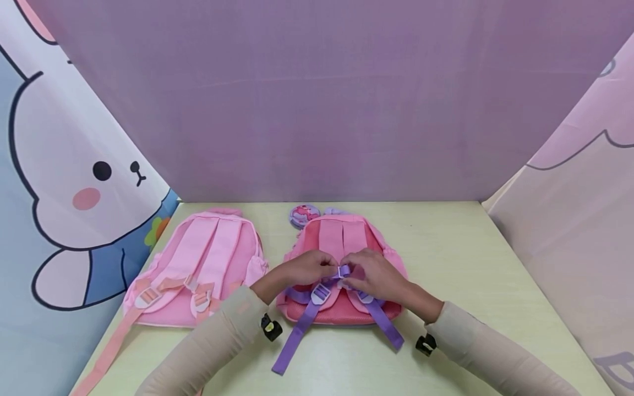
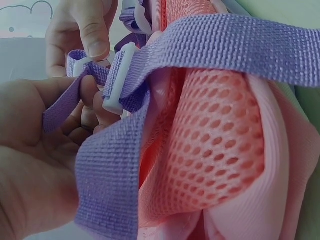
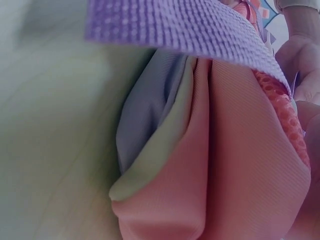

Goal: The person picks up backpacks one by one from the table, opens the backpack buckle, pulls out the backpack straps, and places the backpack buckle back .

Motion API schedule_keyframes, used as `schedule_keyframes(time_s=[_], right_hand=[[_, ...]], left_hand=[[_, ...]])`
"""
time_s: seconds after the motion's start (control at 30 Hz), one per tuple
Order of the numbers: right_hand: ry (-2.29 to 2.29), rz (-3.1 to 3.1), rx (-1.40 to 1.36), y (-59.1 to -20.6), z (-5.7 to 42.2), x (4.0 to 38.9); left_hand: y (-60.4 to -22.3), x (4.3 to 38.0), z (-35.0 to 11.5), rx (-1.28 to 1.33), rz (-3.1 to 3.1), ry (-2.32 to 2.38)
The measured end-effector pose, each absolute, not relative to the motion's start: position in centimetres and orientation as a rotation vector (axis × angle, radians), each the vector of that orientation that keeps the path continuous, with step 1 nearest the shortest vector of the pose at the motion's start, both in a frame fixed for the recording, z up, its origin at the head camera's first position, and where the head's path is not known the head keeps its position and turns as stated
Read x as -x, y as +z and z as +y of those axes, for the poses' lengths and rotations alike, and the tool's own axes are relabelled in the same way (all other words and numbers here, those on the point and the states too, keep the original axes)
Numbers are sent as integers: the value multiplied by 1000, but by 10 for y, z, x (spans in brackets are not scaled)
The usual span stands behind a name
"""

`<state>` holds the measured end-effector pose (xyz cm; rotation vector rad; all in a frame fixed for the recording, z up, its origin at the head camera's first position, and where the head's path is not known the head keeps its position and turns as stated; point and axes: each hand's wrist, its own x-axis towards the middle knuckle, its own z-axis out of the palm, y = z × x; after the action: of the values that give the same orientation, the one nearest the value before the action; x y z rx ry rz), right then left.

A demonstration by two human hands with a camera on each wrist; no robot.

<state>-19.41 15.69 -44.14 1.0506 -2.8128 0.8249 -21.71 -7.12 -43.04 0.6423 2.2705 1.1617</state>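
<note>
Sleeve (image 1: 213, 338) overlaps light-pink backpack (image 1: 218, 258) beside purple-strapped backpack (image 1: 342, 239)

L sleeve (image 1: 198, 352): long, beige, plain fabric, lightly creased
L cuff (image 1: 246, 309): same beige, wide
L wrist cam (image 1: 271, 328): sm. blk block w/ yellowish spot
R sleeve (image 1: 505, 355): beige, long, matches L
R cuff (image 1: 453, 329): wide, beige
R wrist cam (image 1: 426, 345): sm. blk block
L hand (image 1: 308, 268): bare
R hand (image 1: 378, 278): bare, short thumbnail (image 2: 98, 49)

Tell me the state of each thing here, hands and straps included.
Pale pink backpack: lying straps up
Long orange strap: loose
Coral pink backpack: lying straps up
Long purple strap ends: loose
Small white clip: between both hands; fastened or not, unclear
Left hand: pinching narrow purple strap
Right hand: pinching the same strap
</note>
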Motion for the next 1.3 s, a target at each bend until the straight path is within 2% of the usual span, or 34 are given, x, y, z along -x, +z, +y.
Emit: schedule_keyframes(time_s=[1.3], right_hand=[[822,-2810,-1014,-440,161,193]], left_hand=[[-427,215,-78,-592,2276,1155]])
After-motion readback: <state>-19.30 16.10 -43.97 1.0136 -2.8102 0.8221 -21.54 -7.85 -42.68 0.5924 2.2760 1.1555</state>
